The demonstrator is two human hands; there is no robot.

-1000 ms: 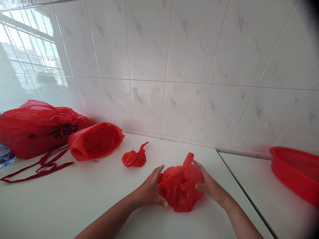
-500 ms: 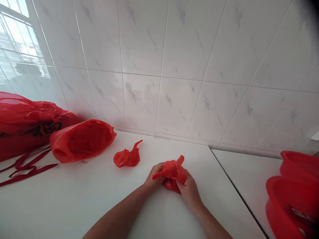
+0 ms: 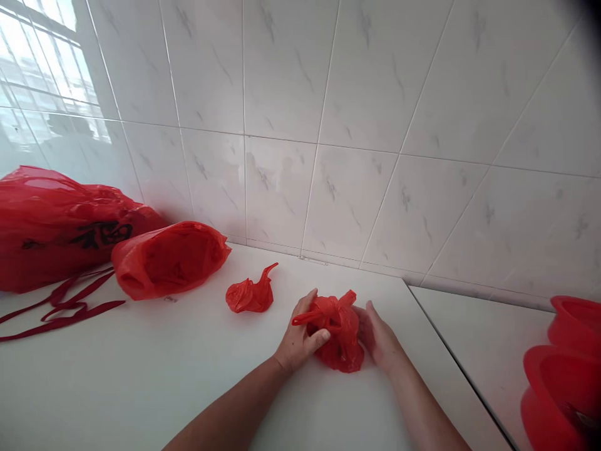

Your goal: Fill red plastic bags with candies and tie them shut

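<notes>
A red plastic bag (image 3: 345, 351), knotted at the top with its ends sticking out, rests on the white tabletop. Round its left side curls my left hand (image 3: 300, 338), thumb in front and fingers partly hidden behind it. My right hand (image 3: 379, 335) is beside the bag's right side, palm inward, its fingers stretched out and partly behind the bag. Whether those fingertips touch the bag I cannot tell. What the bag contains is hidden. To the left lies a smaller tied red plastic bag (image 3: 250, 297) with one twisted end pointing up.
At the left, a wide-mouthed red plastic bag (image 3: 136, 272) lies before a big red bag (image 3: 47, 219) with black lettering and loose straps (image 3: 84, 313). Red plastic basins (image 3: 554, 401) stand at right, beyond a seam in the white tabletop (image 3: 197, 376). A tiled wall (image 3: 282, 188) runs behind.
My right hand has loosened from the knotted bag and its fingers have straightened. My left thumb has come round to the front. The view has shifted slightly, moving the scene right.
</notes>
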